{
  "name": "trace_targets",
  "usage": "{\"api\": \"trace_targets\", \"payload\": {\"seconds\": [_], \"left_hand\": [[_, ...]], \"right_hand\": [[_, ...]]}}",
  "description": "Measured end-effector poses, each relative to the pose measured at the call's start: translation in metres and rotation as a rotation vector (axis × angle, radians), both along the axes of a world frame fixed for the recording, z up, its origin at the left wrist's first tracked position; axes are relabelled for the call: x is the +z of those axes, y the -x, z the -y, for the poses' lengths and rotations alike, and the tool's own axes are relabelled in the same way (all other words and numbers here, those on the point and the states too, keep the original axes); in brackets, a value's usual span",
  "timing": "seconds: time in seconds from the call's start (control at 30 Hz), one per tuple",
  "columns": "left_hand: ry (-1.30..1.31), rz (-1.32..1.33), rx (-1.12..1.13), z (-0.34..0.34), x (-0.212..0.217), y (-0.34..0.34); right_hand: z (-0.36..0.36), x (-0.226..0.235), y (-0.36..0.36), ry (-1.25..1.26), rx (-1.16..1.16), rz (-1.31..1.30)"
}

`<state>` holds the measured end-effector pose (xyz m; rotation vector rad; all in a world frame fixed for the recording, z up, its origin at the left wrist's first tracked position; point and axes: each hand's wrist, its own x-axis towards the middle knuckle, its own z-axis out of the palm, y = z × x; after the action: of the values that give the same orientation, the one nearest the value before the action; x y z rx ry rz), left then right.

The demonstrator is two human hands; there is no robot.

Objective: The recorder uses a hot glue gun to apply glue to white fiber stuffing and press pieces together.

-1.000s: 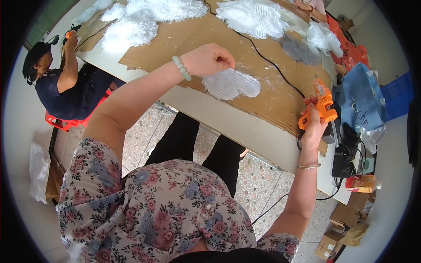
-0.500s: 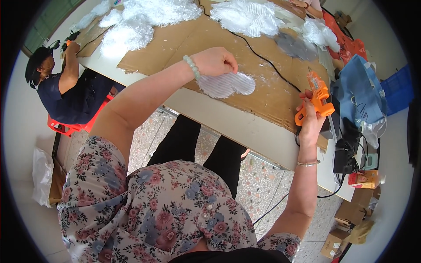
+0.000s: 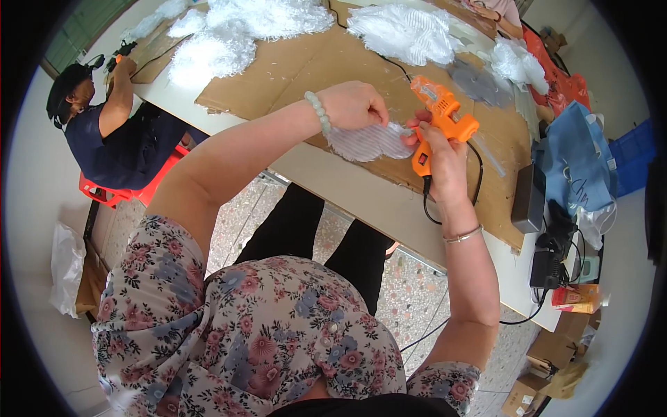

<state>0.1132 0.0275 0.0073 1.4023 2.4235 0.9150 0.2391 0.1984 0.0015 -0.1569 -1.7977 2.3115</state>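
Note:
A leaf-like piece of white striped fabric [image 3: 365, 144] lies near the front edge of the brown cardboard. Over its upper edge is my left hand [image 3: 353, 104], thumb and fingers pinched together; what is between the fingertips is hidden. My right hand [image 3: 447, 161] is wrapped round the handle of an orange hot glue gun [image 3: 445, 111], its nozzle pointing up and away to the left. The fingertips of that hand reach the fabric's right end. A pale translucent glue stick [image 3: 492, 157] extends from behind the gun, and a black cord hangs from its handle.
White fluffy material [image 3: 260, 21] and stacked striped fabric [image 3: 403, 31] lie at the far side, beside grey pieces [image 3: 479, 82]. A blue bag [image 3: 577, 160], a dark box [image 3: 529, 199] and a black power adapter [image 3: 547, 270] stand right. Another person [image 3: 104, 139] sits left.
My right hand has brought the glue gun leftward, from the table's right side to beside the fabric. My left hand keeps its pinch above the fabric. The whole view has shifted slightly.

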Motion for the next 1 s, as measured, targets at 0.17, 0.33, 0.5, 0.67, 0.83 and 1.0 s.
{"api": "trace_targets", "payload": {"seconds": [0.17,0.33,0.5,0.67,0.83,1.0], "left_hand": [[-0.051,-0.011,0.053,0.020,0.005,0.005],[-0.178,0.281,0.160,0.051,-0.002,0.006],[-0.244,0.312,0.215,0.052,-0.016,0.010],[-0.214,0.167,0.252,0.053,-0.021,0.009],[-0.173,0.017,0.217,0.053,-0.020,0.005],[-0.249,0.089,0.201,0.056,-0.016,0.000]], "right_hand": [[0.001,-0.015,0.008,-0.026,-0.027,0.040],[0.002,-0.022,0.011,-0.038,-0.012,0.012],[0.003,-0.024,0.012,-0.043,-0.017,0.005],[0.005,-0.023,0.013,-0.071,-0.016,0.003],[0.004,-0.022,0.012,-0.075,-0.017,0.016],[0.007,-0.023,0.011,-0.027,-0.057,-0.040]]}}
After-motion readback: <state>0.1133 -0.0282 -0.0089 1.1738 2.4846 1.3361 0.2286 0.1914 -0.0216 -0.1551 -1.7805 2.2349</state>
